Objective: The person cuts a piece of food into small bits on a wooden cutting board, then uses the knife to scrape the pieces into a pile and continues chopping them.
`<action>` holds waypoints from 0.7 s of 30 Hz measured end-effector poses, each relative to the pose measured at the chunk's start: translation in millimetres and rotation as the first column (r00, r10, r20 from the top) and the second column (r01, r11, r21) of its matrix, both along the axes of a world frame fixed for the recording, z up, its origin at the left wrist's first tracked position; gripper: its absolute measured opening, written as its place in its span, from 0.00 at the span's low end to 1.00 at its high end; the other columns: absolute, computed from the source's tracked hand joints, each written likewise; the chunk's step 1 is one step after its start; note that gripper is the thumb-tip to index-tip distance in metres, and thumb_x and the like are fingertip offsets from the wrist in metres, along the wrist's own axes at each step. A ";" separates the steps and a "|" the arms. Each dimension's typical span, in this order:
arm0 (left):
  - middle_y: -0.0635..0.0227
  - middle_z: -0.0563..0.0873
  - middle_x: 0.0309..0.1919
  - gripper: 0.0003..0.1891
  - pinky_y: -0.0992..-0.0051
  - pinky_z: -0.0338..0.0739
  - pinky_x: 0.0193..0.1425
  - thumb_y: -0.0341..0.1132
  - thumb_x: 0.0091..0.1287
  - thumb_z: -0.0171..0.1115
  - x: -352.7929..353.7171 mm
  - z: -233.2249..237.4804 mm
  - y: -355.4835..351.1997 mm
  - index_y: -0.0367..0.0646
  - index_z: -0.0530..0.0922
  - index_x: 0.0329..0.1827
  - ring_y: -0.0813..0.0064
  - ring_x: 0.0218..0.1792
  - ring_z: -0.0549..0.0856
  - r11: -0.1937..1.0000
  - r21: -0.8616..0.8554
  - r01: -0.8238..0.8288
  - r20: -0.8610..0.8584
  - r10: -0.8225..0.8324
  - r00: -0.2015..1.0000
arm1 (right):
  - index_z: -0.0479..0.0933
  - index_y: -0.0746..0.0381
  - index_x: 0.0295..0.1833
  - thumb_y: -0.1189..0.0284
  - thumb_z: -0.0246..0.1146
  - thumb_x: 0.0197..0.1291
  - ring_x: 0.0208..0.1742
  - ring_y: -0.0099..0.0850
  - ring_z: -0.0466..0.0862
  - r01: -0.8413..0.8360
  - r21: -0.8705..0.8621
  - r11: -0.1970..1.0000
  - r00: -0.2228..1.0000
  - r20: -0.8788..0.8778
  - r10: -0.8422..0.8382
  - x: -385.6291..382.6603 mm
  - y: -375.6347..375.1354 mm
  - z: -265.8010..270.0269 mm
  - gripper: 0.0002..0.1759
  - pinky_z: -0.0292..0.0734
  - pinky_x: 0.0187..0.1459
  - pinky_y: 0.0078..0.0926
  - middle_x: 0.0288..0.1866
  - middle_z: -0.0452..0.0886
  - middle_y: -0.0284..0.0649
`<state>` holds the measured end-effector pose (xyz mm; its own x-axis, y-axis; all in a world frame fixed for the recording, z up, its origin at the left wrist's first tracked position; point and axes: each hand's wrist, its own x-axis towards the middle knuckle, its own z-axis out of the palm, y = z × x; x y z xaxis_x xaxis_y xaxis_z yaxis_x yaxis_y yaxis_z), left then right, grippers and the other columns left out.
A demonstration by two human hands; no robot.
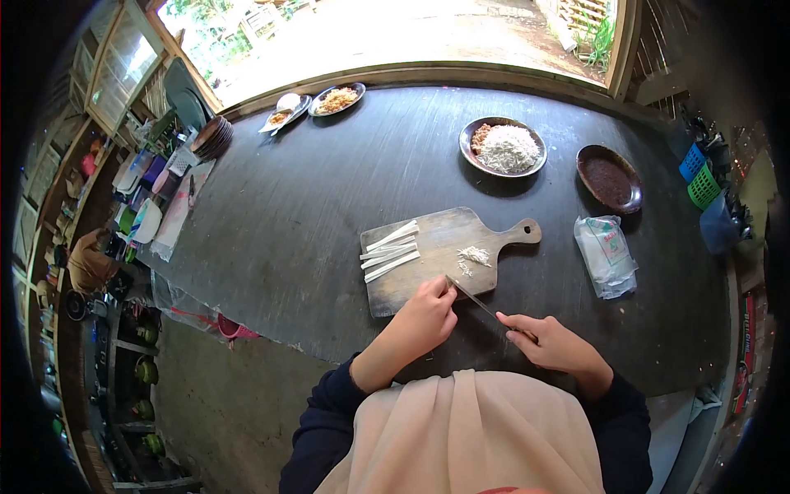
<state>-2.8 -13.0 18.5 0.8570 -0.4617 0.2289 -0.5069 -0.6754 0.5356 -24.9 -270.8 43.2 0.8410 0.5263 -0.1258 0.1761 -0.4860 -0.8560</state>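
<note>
A wooden cutting board (pixel 436 236) with a handle lies on the dark table. Several long white strips (pixel 392 249) rest on its left part, and a small heap of short white pieces (pixel 473 257) lies nearer the handle. My right hand (pixel 550 341) is closed round the handle of a knife (pixel 477 302), whose blade points up and left toward the board's near edge. Beside the blade tip, my left hand (pixel 428 310) is closed over the near edge of the board, fingers bent. Whatever sits under those fingers is hidden.
Beyond the board stands a plate of white shreds (pixel 510 151) with brown bits. To the right are a dark stone mortar (pixel 609 179) and a plastic packet (pixel 606 256). Two small plates (pixel 337 100) of food sit at the far left. Plastic baskets (pixel 704 185) line the right edge.
</note>
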 end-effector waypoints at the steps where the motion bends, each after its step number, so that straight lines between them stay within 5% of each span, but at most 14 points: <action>1: 0.53 0.77 0.41 0.14 0.63 0.75 0.52 0.25 0.58 0.59 0.0 -0.1 -0.4 0.29 0.79 0.46 0.53 0.44 0.79 1.000 0.000 0.003 0.002 -0.003 1.000 | 0.76 0.60 0.65 0.72 0.59 0.69 0.20 0.31 0.73 0.003 0.000 1.000 1.000 0.002 -0.003 0.4 0.4 1.2 0.19 0.73 0.30 0.26 0.25 0.78 0.51; 6: 0.53 0.77 0.41 0.15 0.64 0.76 0.51 0.25 0.57 0.58 0.2 -3.0 2.2 0.29 0.80 0.48 0.53 0.43 0.80 0.999 -0.044 -0.001 -0.026 0.000 1.000 | 0.75 0.59 0.65 0.73 0.60 0.68 0.19 0.24 0.68 -0.010 -0.047 0.999 0.992 -0.130 0.004 3.5 -4.8 12.6 0.20 0.69 0.28 0.23 0.21 0.74 0.46; 10: 0.52 0.77 0.41 0.15 0.64 0.77 0.51 0.25 0.58 0.58 0.9 -3.3 2.9 0.29 0.80 0.48 0.53 0.42 0.81 0.999 -0.054 -0.010 -0.028 0.008 1.000 | 0.75 0.59 0.65 0.73 0.60 0.67 0.20 0.22 0.65 -0.031 -0.053 0.998 0.997 -0.066 0.028 1.9 -7.4 10.6 0.21 0.67 0.27 0.22 0.20 0.71 0.44; 21: 0.53 0.77 0.41 0.14 0.64 0.77 0.51 0.26 0.58 0.57 0.7 0.4 2.3 0.30 0.80 0.47 0.54 0.43 0.80 1.000 -0.019 -0.010 -0.050 0.009 0.999 | 0.77 0.60 0.63 0.73 0.61 0.66 0.17 0.33 0.74 0.013 -0.034 0.999 0.999 0.047 -0.012 0.8 1.2 -1.2 0.20 0.74 0.29 0.28 0.23 0.78 0.52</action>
